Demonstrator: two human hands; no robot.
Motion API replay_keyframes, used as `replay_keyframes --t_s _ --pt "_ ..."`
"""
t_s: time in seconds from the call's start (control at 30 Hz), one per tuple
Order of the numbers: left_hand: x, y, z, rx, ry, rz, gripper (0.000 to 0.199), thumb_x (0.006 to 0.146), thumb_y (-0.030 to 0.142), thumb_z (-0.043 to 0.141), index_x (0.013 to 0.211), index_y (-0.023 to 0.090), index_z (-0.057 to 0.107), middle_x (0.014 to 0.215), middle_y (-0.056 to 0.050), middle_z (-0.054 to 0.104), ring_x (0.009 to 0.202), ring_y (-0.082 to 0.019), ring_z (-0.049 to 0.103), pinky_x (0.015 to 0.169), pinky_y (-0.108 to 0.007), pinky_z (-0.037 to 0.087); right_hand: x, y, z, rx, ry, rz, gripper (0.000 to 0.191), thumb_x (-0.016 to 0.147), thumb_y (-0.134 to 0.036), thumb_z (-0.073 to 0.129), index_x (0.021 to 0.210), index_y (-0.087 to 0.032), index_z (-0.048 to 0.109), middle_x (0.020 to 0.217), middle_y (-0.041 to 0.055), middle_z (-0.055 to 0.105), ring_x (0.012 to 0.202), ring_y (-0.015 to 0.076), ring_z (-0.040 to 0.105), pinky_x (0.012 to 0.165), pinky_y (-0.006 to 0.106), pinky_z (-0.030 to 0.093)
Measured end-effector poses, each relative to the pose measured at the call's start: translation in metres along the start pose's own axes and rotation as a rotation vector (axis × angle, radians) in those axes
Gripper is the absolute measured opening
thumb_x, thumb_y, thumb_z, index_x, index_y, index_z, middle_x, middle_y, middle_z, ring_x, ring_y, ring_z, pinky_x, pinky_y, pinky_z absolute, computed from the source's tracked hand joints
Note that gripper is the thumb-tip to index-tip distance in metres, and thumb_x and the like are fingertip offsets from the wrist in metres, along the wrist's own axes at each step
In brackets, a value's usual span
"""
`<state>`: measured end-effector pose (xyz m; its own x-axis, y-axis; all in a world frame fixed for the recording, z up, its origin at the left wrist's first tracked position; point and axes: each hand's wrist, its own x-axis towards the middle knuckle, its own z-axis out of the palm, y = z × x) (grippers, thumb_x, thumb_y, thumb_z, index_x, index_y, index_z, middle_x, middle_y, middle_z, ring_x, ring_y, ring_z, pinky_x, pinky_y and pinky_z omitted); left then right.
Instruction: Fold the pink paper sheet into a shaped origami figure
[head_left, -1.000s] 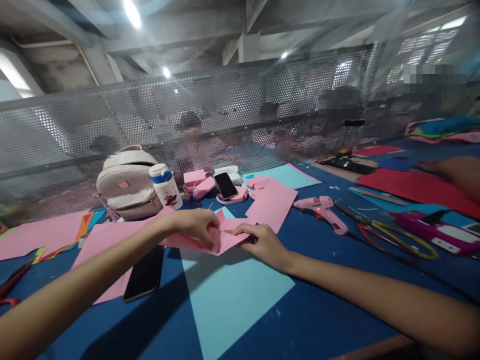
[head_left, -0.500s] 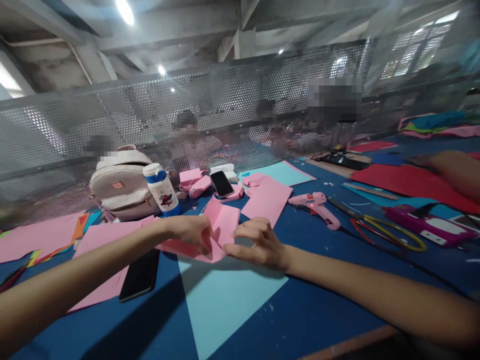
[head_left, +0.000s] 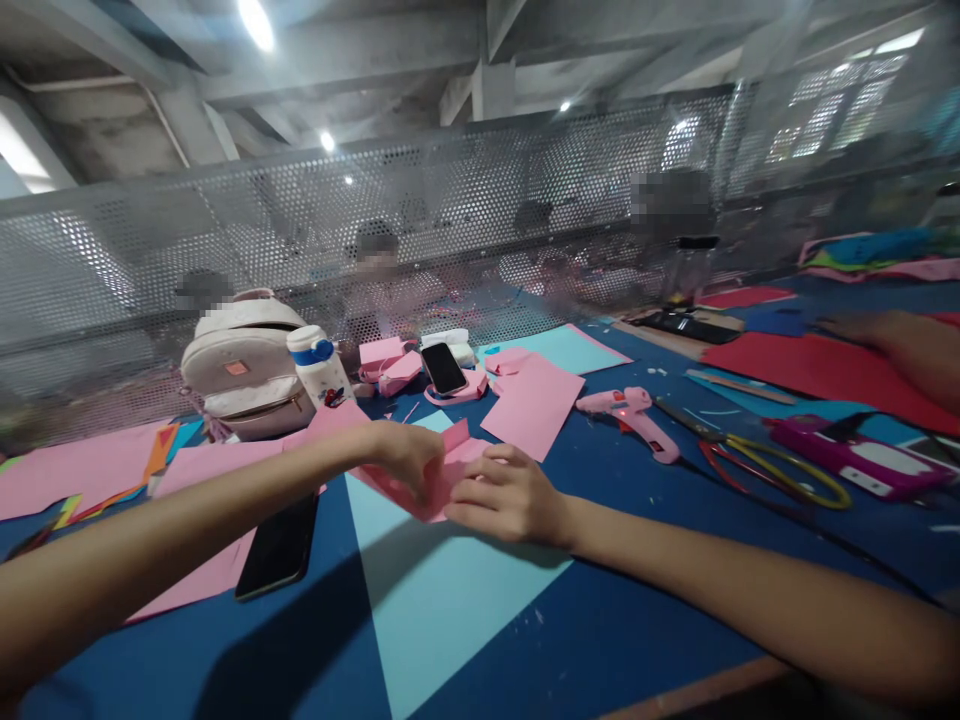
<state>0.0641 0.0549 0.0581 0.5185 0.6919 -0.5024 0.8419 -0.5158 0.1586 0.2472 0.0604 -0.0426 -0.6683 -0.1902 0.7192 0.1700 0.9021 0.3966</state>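
Observation:
Both hands are on a folded piece of pink paper (head_left: 455,440), just above a light blue sheet (head_left: 450,610) on the blue table. My left hand (head_left: 409,460) bends over the paper from the left, its fingers closed on the fold. From the right, my right hand (head_left: 506,495) pinches the paper's near edge with curled fingers. The paper's lower part is partly hidden behind the hands. A black phone (head_left: 279,548) lies under my left forearm on a larger pink sheet (head_left: 202,575).
A pink glue gun (head_left: 631,415), yellow-and-red-handled scissors (head_left: 772,465) and a purple device (head_left: 862,455) lie to the right. A white backpack (head_left: 247,370) and bottle (head_left: 319,365) stand behind at left. At far right, another person's hand (head_left: 900,345) rests over red paper (head_left: 795,365).
The pink paper has turned and tilted, with its left part now raised in front of the bottle. My right hand's fingers have closed in onto the paper.

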Motion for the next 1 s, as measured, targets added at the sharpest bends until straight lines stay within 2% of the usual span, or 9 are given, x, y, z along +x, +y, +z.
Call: replay_keyframes --t_s 0.1,0.2,0.3,0.37,0.43,0.57,0.67,0.8,1.0 --pt "-0.005 0.008 0.002 0.152 0.230 -0.034 0.009 0.069 0.007 0.070 0.075 0.014 0.070 0.074 -0.003 0.065 0.080 -0.022 0.058 0.087 -0.038 0.042 0.001 0.003 0.002 0.003 -0.043 0.007 0.020 0.095 -0.015 0.053 0.082 -0.023 0.065 0.078 -0.0027 0.068 0.075 0.0136 0.050 0.077 0.032 0.033" --pt "-0.019 0.018 0.009 0.312 0.506 -0.047 0.023 0.084 0.003 0.052 0.099 0.013 0.066 0.109 -0.013 0.062 0.105 -0.027 0.054 0.102 -0.048 0.030 0.000 0.004 0.005 0.003 -0.128 0.034 0.019 0.094 -0.020 0.054 0.076 -0.020 0.062 0.075 0.0006 0.064 0.073 0.0156 0.047 0.071 0.033 0.031" --pt "-0.034 0.023 0.031 0.629 0.846 0.033 0.022 0.094 0.007 0.042 0.091 0.014 0.063 0.102 -0.010 0.063 0.094 -0.024 0.055 0.101 -0.047 0.031 -0.002 0.002 0.009 0.031 -0.189 0.052 0.016 0.093 -0.022 0.056 0.079 -0.018 0.063 0.078 0.0022 0.064 0.076 0.0169 0.047 0.068 0.033 0.029" --pt "-0.039 0.020 0.054 0.679 0.959 0.095 0.026 0.096 0.007 0.039 0.086 0.015 0.061 0.089 -0.007 0.063 0.077 -0.021 0.054 0.086 -0.040 0.038 -0.004 0.001 0.011 0.064 -0.209 0.086 0.016 0.092 -0.022 0.057 0.078 -0.018 0.063 0.078 0.0023 0.063 0.075 0.0172 0.046 0.068 0.033 0.029" --pt "-0.040 0.013 0.082 0.657 1.028 0.154 0.024 0.098 0.009 0.040 0.086 0.016 0.060 0.079 -0.004 0.062 0.071 -0.019 0.052 0.079 -0.037 0.038 -0.005 0.000 0.013 0.117 -0.243 0.120 0.015 0.092 -0.022 0.057 0.079 -0.018 0.064 0.079 0.0024 0.063 0.075 0.0172 0.046 0.069 0.033 0.029" --pt "-0.033 -0.006 0.140 0.413 1.047 0.174 0.017 0.098 0.013 0.046 0.088 0.017 0.058 0.068 0.000 0.058 0.061 -0.016 0.049 0.064 -0.033 0.034 -0.007 -0.002 0.016 0.259 -0.308 0.202 0.013 0.093 -0.023 0.057 0.098 -0.022 0.069 0.084 0.0017 0.064 0.077 0.0166 0.048 0.069 0.032 0.031" --pt "-0.028 -0.017 0.166 0.063 1.046 0.121 0.017 0.099 0.016 0.045 0.088 0.019 0.058 0.072 0.000 0.061 0.064 -0.016 0.054 0.063 -0.031 0.037 -0.007 -0.004 0.019 0.349 -0.315 0.276 0.018 0.092 -0.020 0.056 0.101 -0.024 0.071 0.083 0.0014 0.064 0.077 0.0159 0.050 0.068 0.031 0.031" --pt "-0.027 -0.023 0.169 -0.428 0.909 -0.010 0.006 0.095 0.023 0.056 0.092 0.022 0.060 0.084 -0.002 0.063 0.075 -0.017 0.059 0.070 -0.029 0.045 -0.007 -0.006 0.025 0.418 -0.345 0.311 0.026 0.087 -0.013 0.056 0.103 -0.024 0.073 0.080 0.0011 0.061 0.074 0.0151 0.050 0.065 0.029 0.032" --pt "-0.028 -0.025 0.162 -0.575 0.825 -0.027 0.008 0.094 0.024 0.055 0.093 0.023 0.063 0.089 -0.005 0.063 0.080 -0.020 0.060 0.071 -0.031 0.048 -0.007 -0.008 0.034 0.454 -0.437 0.348 0.029 0.085 -0.013 0.058 0.105 -0.028 0.073 0.083 0.0010 0.063 0.076 0.0158 0.051 0.067 0.030 0.033"
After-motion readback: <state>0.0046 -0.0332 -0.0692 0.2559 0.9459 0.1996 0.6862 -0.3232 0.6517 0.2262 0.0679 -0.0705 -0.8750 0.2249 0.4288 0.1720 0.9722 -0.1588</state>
